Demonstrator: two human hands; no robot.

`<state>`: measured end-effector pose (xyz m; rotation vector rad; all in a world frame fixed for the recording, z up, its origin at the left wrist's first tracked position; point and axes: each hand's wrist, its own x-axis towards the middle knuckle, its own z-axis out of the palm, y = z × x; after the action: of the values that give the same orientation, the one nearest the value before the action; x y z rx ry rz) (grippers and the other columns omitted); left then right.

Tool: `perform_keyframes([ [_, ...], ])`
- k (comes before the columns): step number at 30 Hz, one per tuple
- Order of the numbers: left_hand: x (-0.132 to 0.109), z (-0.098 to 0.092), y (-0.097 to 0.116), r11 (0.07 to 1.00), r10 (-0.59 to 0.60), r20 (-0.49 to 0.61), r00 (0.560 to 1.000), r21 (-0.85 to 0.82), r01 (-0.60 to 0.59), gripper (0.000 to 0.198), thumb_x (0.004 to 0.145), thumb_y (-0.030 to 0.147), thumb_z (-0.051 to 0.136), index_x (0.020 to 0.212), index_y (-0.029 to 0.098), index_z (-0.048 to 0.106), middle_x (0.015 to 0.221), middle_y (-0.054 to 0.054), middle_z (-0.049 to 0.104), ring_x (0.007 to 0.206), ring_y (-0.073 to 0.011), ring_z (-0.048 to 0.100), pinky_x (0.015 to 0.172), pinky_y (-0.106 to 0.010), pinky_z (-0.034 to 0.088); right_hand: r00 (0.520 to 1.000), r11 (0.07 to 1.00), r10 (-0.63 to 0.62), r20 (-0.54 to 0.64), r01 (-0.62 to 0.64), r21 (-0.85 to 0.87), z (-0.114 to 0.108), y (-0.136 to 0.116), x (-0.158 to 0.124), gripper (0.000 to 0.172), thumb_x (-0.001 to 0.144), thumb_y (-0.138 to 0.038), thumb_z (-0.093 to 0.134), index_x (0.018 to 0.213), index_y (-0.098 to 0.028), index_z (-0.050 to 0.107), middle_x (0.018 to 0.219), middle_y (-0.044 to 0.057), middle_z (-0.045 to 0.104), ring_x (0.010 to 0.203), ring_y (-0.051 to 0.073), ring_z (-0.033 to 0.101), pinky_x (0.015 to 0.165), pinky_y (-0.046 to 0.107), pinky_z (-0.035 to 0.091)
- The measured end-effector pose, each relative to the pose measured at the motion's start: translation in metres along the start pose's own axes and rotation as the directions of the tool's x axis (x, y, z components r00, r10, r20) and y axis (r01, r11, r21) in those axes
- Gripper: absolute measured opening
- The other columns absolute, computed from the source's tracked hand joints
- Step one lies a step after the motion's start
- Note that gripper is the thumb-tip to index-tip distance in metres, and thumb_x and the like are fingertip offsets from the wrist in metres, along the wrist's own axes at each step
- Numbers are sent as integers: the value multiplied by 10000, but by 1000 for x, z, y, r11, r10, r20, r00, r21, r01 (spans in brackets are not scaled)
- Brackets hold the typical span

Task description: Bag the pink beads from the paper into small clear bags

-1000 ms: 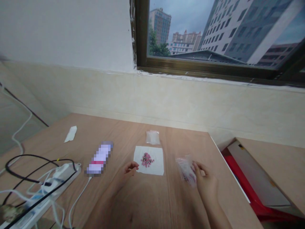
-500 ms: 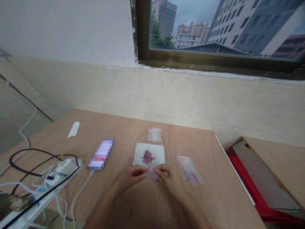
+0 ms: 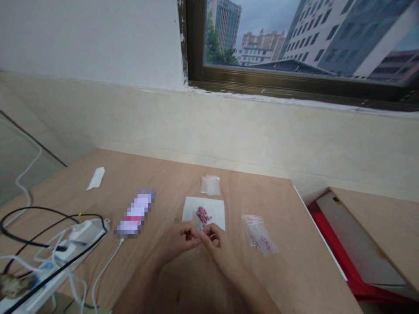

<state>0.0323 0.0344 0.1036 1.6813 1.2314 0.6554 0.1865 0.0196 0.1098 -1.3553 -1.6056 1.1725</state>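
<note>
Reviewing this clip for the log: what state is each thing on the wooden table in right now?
Left hand: fingers pinched, against the right hand.
Right hand: fingers pinched; anything held is too small to tell.
Square white paper sheet: flat on the table.
Small pink pieces: loose heap on the paper.
Clear plastic zip bag with red-striped top: lying flat, pink pieces inside.
Small clear plastic bag: lying flat, apparently empty.
White power strip: cables plugged in.
</note>
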Motion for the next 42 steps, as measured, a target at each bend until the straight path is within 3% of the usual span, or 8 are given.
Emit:
perform_keyframes([
  [3,-3,2,-6,1000,-15,-5,1000,-10,15,228,678,333,537,561,139,513,563,38,448,554,-91,406,521,-197,318,997,1000,14,81,-15,16,6,-2,-1,214,737,-315,450,641,-143,537,619,9,532,599,120,473,551,223,352],
  [12,-15,3,-2,998,-1,47,999,-58,3,175,709,272,492,614,141,559,619,19,491,609,-108,446,558,-210,329,990,993,112,82,-108,-51,8,-2,-5,214,691,-247,450,527,-134,528,514,4,500,507,100,424,480,204,310],
  [19,-9,-2,-5,997,-66,-244,967,-44,57,135,627,166,463,507,170,400,508,64,372,515,-93,382,499,-203,298,988,985,138,-76,-145,-93,5,2,-2,118,587,-134,437,479,-166,404,462,-49,384,478,82,377,451,187,268],
  [26,-11,10,12,971,181,-229,957,194,-137,137,618,118,452,542,183,359,572,47,395,560,-99,388,526,-202,301,997,995,75,-33,-77,-55,15,6,-1,93,644,-182,411,588,-158,481,545,-11,485,523,108,442,485,207,324],
  [29,-15,14,13,962,214,-211,954,215,-169,132,630,104,456,558,182,376,607,35,419,594,-104,408,548,-208,317,992,994,104,-74,-106,-24,17,15,-1,158,637,-160,392,678,-146,543,602,19,543,548,127,478,498,225,351],
  [33,-19,12,-1,991,104,-144,984,93,-91,50,720,201,448,696,181,488,691,14,481,656,-116,449,608,-227,364,969,979,193,-151,-180,96,10,25,-1,273,626,-159,368,813,-144,566,703,43,584,612,150,518,524,245,382],
  [37,-20,12,-18,978,-145,-141,979,-168,120,235,771,335,395,940,197,483,777,-8,531,677,-129,486,612,-241,397,985,942,170,-25,-155,297,7,24,0,255,603,-154,404,782,-170,585,758,31,607,699,158,538,608,261,409],
  [42,-14,13,-39,904,-193,-6,981,-390,176,293,722,441,448,611,176,507,556,32,500,550,-111,486,561,-230,394,985,904,169,-25,-144,402,19,34,9,156,654,-255,479,778,-171,525,662,10,569,590,130,514,533,240,400],
])
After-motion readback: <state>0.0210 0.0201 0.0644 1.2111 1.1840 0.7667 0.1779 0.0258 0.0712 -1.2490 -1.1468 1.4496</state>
